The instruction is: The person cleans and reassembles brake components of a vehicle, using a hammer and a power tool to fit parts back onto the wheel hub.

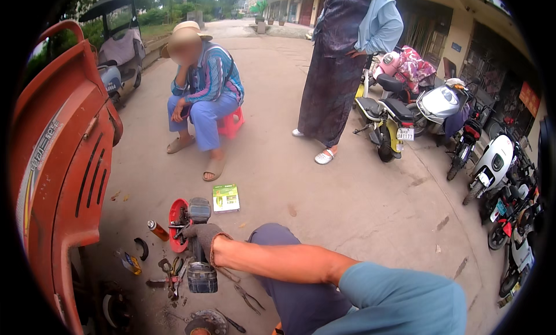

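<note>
My right hand [202, 239], in a dark knit glove, reaches down at the rim of a red dish [175, 218] holding dark metal bits. Its fingers look bent together; what they hold, if anything, is hidden. Against the hand are two dark blocky parts with the look of cordless power tool pieces: a block [200, 210] beyond it and a battery-like pack [202, 278] nearer me. Whether they join under the hand I cannot tell. Pliers [249, 299] with splayed handles lie to the right, and several hand tools [172, 276] to the left. My left hand is out of view.
A red vehicle panel [69, 161] rises on the left. Around the tools lie an orange can [157, 230], a curved black part [141, 249], a green box [226, 198] and a round hub [207, 323]. One person sits ahead; another stands. Scooters [382, 117] line the right.
</note>
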Motion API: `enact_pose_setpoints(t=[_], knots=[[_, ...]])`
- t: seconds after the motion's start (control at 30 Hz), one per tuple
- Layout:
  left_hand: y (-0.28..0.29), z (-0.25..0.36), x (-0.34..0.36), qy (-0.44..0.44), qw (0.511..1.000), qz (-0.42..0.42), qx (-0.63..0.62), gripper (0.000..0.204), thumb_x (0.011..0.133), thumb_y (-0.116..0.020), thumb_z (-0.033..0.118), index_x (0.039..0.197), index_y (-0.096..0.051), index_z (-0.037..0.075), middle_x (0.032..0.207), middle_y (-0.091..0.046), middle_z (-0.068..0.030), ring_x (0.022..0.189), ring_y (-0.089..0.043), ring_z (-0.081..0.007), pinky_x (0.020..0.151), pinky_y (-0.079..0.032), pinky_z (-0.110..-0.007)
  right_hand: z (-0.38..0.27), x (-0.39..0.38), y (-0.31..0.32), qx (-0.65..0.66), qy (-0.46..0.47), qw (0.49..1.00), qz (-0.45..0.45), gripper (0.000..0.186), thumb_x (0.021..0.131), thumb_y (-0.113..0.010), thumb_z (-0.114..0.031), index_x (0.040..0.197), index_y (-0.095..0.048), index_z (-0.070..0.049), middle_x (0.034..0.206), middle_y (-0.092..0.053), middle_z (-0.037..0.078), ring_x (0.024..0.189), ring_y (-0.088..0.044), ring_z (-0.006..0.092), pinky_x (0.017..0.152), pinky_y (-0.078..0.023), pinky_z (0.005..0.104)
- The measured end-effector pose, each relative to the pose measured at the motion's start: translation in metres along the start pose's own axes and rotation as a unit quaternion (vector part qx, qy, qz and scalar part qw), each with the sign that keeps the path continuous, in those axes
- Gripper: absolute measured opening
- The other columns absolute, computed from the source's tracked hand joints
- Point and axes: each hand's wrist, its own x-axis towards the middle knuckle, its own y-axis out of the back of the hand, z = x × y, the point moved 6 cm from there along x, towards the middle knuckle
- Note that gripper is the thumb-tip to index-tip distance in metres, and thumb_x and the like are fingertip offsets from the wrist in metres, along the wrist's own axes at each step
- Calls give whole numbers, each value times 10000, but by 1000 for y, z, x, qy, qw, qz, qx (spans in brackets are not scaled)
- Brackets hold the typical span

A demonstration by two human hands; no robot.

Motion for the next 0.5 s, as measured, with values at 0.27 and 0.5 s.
enact_pose_setpoints(t=[0.27,0.5], knots=[[3,6,11,3,1000,-5,6,513,891,-630,410,1270,-672,67,1205,-714,-153,1104,-688,-346,936,-537,-434,-14,-5,3,-33,4,999,1,145,904,-694,-209,886,-639,-76,700,-588,51,581,-579,199,545,-511,368],[4,4,13,8,1000,-9,11,529,886,-637,414,1276,-664,57,1193,-717,-156,1097,-691,-346,929,-539,-434,-15,0,-4,-23,-4,1000,-3,137,895,-689,-198,865,-630,-78,698,-582,51,598,-571,193,561,-509,371]])
